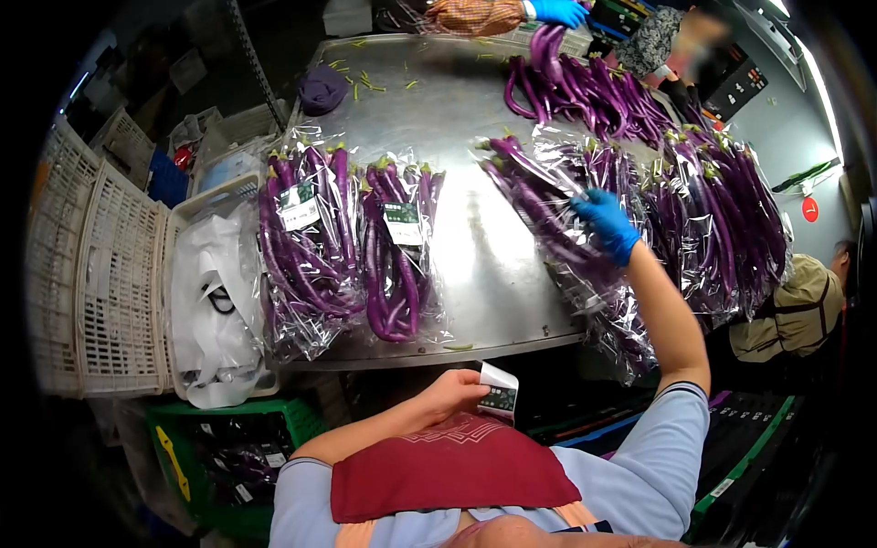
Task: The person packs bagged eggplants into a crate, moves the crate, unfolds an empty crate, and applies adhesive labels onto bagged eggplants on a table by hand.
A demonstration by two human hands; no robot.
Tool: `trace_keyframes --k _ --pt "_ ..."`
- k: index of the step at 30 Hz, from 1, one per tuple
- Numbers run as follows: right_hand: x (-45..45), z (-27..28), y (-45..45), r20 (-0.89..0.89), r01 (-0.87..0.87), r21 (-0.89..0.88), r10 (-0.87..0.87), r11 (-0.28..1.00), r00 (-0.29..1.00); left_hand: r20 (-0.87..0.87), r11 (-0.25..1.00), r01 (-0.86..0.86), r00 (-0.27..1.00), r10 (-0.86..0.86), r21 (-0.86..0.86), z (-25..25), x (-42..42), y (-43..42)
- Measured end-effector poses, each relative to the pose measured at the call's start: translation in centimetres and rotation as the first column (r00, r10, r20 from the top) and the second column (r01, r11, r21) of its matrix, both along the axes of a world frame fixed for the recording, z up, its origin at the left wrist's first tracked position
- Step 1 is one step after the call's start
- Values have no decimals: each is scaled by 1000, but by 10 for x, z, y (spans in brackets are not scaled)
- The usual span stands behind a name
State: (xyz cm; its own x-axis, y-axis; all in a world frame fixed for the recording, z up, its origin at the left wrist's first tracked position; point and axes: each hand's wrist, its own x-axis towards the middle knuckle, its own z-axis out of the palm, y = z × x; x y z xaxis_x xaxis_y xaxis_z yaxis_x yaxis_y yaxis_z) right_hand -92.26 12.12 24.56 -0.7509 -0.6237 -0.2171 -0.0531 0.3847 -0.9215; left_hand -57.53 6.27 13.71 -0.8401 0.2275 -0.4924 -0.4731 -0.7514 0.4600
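My right hand (607,225), in a blue glove, is closed on the plastic of a clear bag of long purple eggplants (548,208) at the right of the metal table. The bag lies tilted, its stem ends toward the upper left. Close to my apron, my bare left hand (454,393) pinches a strip of labels (499,395), dark green print on white backing. On the table's left side lie bagged eggplants (301,247) with a label (298,208) and another labelled bag (395,265). More bagged eggplants (708,219) are heaped at the right.
Loose eggplants (594,96) are piled at the far right, where a co-worker's blue-gloved hand (559,12) reaches. A purple cloth bundle (322,89) and green stem scraps sit on the metal table (411,110). White crates (123,274) and a green crate (301,418) stand left.
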Motion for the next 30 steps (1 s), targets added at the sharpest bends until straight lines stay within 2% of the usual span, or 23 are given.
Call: trace_keyframes --k 2,4,6,7,8,9,10,12,14,15,16,18,19,20,21,22,23,27,28,30 --pt "16 -64 -1 225 -79 -151 112 985 968 3 999 -32 999 32 40 4 0 -1" --pt "66 -108 -7 501 37 -186 63 982 863 -34 997 -75 997 76 23 3 -1 0" --pt "79 -183 -9 627 49 -77 10 996 779 -45 992 -122 991 123 11 0 0 3" --pt "90 -185 -12 455 17 -13 -9 1000 891 -40 993 -122 992 121 -8 8 0 0" --pt "98 -183 -12 264 -2 56 -13 998 965 -39 992 -120 992 118 -27 13 0 -2" --pt "98 -184 -4 -101 -73 103 83 992 991 -40 992 -119 992 117 -47 16 -1 -3" --pt "105 -163 -2 -92 -260 58 264 964 960 -40 991 -118 993 115 -66 17 -1 -3" --pt "128 -80 3 -99 -599 -31 594 800 798 -85 987 -93 993 83 -131 15 -5 -5" --pt "145 -33 10 206 -821 80 797 565 568 -115 989 -49 993 33 -138 25 -10 -8" --pt "150 -20 14 361 -904 92 832 417 420 -128 992 -16 992 0 -124 24 -13 -9" --pt "149 -17 20 399 -916 127 826 379 398 -167 992 4 986 -25 -124 27 -15 -9" --pt "134 -16 26 378 -907 157 824 391 421 -218 992 35 974 -61 -122 21 -20 -1" --pt "126 -13 29 343 -894 106 827 436 445 -194 978 121 969 -154 -172 13 -22 2" --pt "120 -7 34 456 -848 92 735 522 502 -178 961 195 957 -231 -198 7 -24 4" --pt "112 -8 40 524 -807 71 667 586 530 -175 966 210 956 -236 -153 4 -23 10" --pt "103 -2 42 510 -808 30 686 588 519 -175 968 224 954 -242 -112 1 -23 15" --pt "93 -8 47 473 -814 70 699 577 536 -169 972 226 957 -234 -64 2 -22 21" --pt "93 -37 69 259 -779 286 737 558 624 -98 977 195 974 -203 -82 3 -21 29" --pt "102 -44 69 -85 -708 336 768 622 634 -85 981 176 980 -182 -79 2 -20 30" --pt "112 -43 74 -399 -583 518 780 626 482 -61 989 128 989 -132 -74 -1 -19 31"
